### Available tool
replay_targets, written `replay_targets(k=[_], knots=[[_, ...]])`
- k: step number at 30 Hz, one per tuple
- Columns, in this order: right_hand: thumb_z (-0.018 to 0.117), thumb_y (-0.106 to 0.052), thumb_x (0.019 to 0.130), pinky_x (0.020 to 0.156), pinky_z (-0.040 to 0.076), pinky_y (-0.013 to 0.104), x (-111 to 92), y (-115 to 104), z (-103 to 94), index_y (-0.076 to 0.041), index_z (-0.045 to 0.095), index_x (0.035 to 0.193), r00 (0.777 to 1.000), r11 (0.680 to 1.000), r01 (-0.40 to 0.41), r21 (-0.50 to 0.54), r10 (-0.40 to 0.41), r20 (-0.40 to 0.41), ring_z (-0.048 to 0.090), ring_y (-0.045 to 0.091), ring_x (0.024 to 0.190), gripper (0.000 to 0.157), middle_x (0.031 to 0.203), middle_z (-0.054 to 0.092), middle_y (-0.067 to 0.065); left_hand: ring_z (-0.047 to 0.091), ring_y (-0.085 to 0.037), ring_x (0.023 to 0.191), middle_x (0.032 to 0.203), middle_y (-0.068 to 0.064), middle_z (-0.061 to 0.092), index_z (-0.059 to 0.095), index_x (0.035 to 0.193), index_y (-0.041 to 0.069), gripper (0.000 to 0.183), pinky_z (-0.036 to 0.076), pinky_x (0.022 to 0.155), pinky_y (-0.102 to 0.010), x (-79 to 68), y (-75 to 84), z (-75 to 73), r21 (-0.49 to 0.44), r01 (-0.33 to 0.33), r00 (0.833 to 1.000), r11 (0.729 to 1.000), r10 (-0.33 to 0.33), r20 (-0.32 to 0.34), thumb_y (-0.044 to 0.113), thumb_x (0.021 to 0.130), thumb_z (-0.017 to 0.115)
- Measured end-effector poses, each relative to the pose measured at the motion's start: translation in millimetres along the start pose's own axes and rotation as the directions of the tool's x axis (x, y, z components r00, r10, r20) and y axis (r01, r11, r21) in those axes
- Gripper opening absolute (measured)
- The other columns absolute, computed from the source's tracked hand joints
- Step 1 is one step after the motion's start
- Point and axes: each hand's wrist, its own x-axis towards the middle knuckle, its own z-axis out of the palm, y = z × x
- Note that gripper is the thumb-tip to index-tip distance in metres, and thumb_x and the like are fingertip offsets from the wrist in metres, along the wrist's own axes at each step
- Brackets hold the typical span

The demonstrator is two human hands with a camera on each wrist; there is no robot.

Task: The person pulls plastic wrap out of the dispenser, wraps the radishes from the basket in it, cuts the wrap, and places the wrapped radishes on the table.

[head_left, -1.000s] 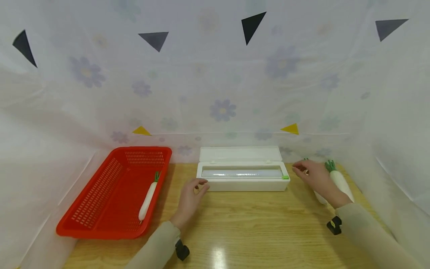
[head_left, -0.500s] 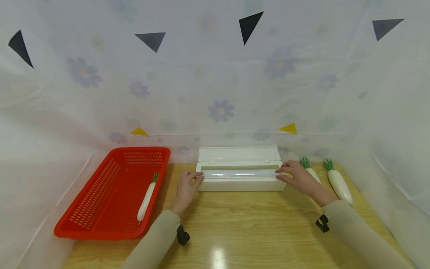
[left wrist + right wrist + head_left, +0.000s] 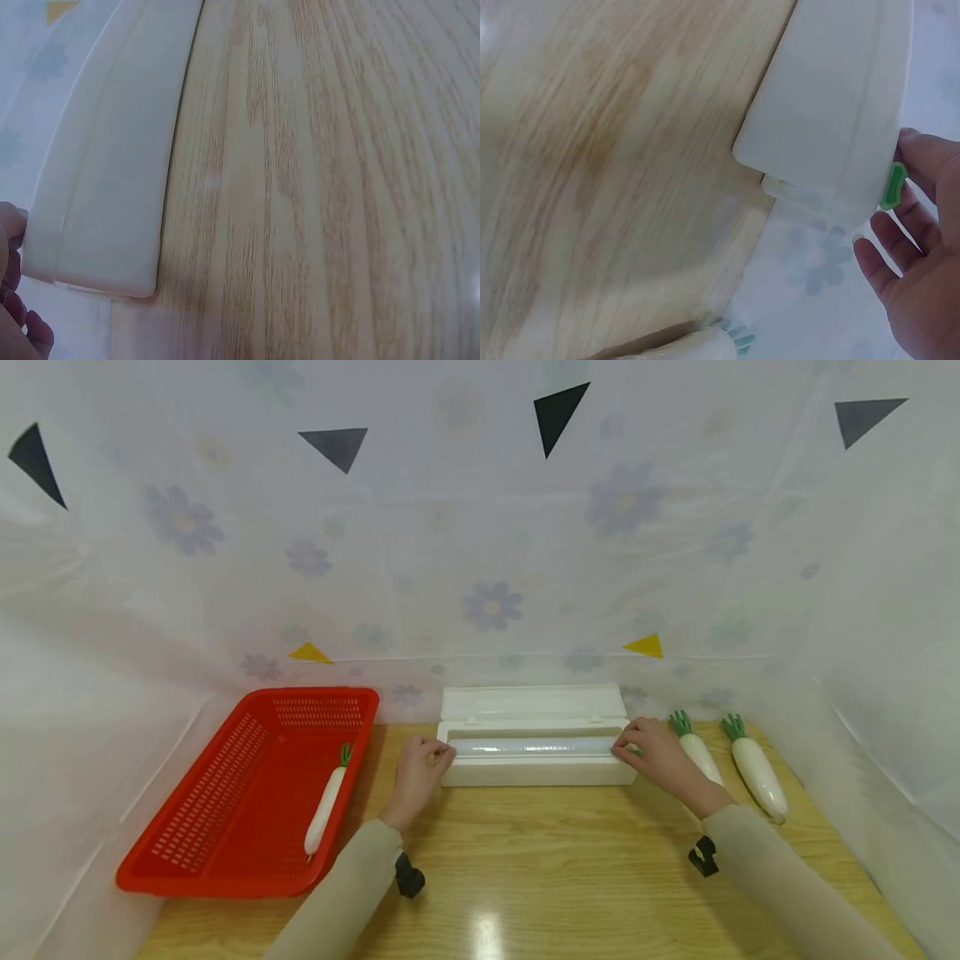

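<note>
A white cling film dispenser [image 3: 537, 774] stands at the back of the table with its lid raised. Its cling film roll [image 3: 534, 746] lies along the slot. At the left end, my left hand [image 3: 416, 777] pinches the film edge between thumb and forefinger; in the left wrist view only its fingertips [image 3: 13, 225] show, beside the box. My right hand [image 3: 656, 756] pinches at the right end, next to the green cutter slider [image 3: 894, 187], its other fingers loosely spread. The clear film itself is hard to make out.
A red plastic basket [image 3: 247, 887] on the left holds one slim white radish [image 3: 326, 812]. To the right lie two thicker white radishes with green tops, the nearer radish [image 3: 699, 756] beside my right hand and the outer radish [image 3: 759, 777]. A patterned sheet [image 3: 480, 527] hangs behind.
My right hand has moved left from above the radishes to the dispenser's right end. The left hand has shifted slightly left and up to the slot's left end.
</note>
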Motion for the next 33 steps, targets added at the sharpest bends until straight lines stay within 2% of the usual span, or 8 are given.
replay_targets(k=[8,12,17,23,26,29,33], knots=[[0.070,-0.015,0.100,0.081,0.050,0.053,8.5,-5.4,-5.4,-0.007,0.075,0.093,0.991,0.993,-0.107,0.054,0.102,0.083,0.058,0.034,0.094,0.012,0.098,0.065,0.010,0.052,-0.027,0.093,0.097,-0.009,0.058,0.077,0.101,0.002,0.017,0.044,0.082,-0.038,8.3,3.0,-2.0,0.009,-0.006,1.000,1.000,0.006,0.010,0.017,0.101,0.069],[0.071,-0.020,0.100,0.086,0.049,0.057,9.6,-5.1,-8.6,-0.009,0.075,0.093,0.983,0.985,-0.147,0.092,0.135,0.121,0.058,0.038,0.100,0.014,0.101,0.066,0.011,0.052,-0.028,0.093,0.095,-0.010,0.058,0.077,0.096,0.001,0.018,0.043,0.083,-0.039,12.0,5.3,-3.1,0.011,-0.027,0.999,1.000,0.027,0.038,0.018,0.098,0.073],[0.071,-0.013,0.099,0.092,0.046,0.062,12.6,-4.9,-14.0,-0.007,0.076,0.095,0.979,0.981,-0.157,0.115,0.139,0.151,0.056,0.044,0.104,0.008,0.105,0.066,0.016,0.053,-0.027,0.091,0.093,-0.010,0.060,0.078,0.094,0.001,0.015,0.044,0.082,-0.039,16.4,7.9,-5.3,0.013,-0.028,0.997,1.000,0.028,0.066,0.016,0.095,0.078],[0.069,-0.009,0.099,0.094,0.046,0.061,16.6,-3.2,-12.9,-0.004,0.076,0.099,0.978,0.981,-0.161,0.106,0.145,0.148,0.058,0.043,0.105,0.008,0.103,0.071,0.015,0.053,-0.028,0.094,0.098,-0.011,0.060,0.076,0.098,0.002,0.011,0.045,0.085,-0.040,17.9,9.6,-9.2,-0.052,0.020,0.997,0.998,-0.016,0.074,0.012,0.098,0.073],[0.067,-0.009,0.101,0.090,0.048,0.060,16.2,-1.4,-11.4,-0.005,0.074,0.100,0.976,0.975,-0.186,0.122,0.169,0.140,0.058,0.041,0.105,0.008,0.100,0.071,0.011,0.057,-0.029,0.098,0.102,-0.012,0.065,0.077,0.099,0.002,0.010,0.047,0.089,-0.044,19.5,8.7,-9.7,-0.073,-0.007,0.998,0.997,0.011,0.057,0.011,0.098,0.073],[0.066,-0.010,0.103,0.088,0.049,0.058,16.6,-1.2,-12.4,-0.007,0.073,0.101,0.972,0.969,-0.210,0.131,0.192,0.135,0.057,0.038,0.105,0.008,0.098,0.069,0.008,0.060,-0.028,0.095,0.100,-0.011,0.071,0.077,0.098,0.003,0.008,0.049,0.087,-0.043,23.1,8.7,-11.2,-0.088,-0.031,0.999,0.996,0.035,0.039,0.010,0.098,0.073],[0.066,-0.010,0.103,0.084,0.050,0.055,19.9,-2.4,-16.3,-0.007,0.073,0.100,0.979,0.974,-0.186,0.128,0.173,0.105,0.058,0.034,0.098,0.009,0.094,0.070,0.006,0.059,-0.023,0.088,0.095,-0.006,0.073,0.078,0.099,0.006,0.010,0.048,0.080,-0.035,28.4,9.5,-13.7,-0.135,0.037,0.998,0.990,-0.031,0.047,0.013,0.099,0.072]])
